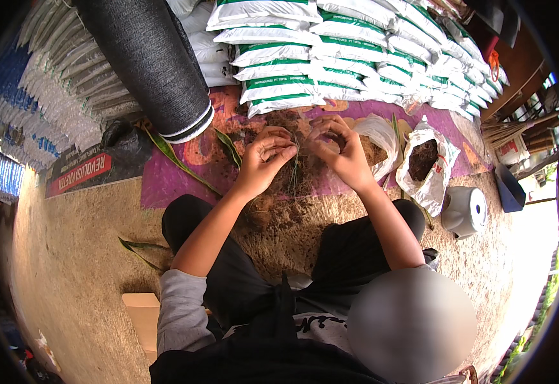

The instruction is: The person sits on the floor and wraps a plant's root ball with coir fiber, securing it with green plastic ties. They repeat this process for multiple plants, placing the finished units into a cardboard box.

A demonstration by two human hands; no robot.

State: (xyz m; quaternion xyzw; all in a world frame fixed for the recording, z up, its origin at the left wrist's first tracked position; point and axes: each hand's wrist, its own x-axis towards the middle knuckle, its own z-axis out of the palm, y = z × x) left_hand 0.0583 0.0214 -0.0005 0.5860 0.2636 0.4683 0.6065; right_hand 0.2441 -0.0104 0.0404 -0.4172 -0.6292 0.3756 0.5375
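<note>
My left hand (267, 159) is closed in a pinch, thumb against fingertips, on thin pale blue-green string (295, 168) that hangs in loose strands. To its right, my right hand (342, 152) is curled with thumb and fingers drawn together. Its fingertips are slightly blurred, and I cannot make out what they pinch. Both hands are raised over dark loose soil (279, 185) on a purple printed sheet (164, 185). Close by my left hand lies a long green leaf with yellow edges (228, 148).
Right of my hands stand a clear plastic bag (382, 144), a white sack of soil (423, 160) and a white pot (464, 212). A black mesh roll (145, 64) leans in from the upper left. Stacked white-and-green sacks (276, 70) line the back. Cardboard (141, 317) lies lower left.
</note>
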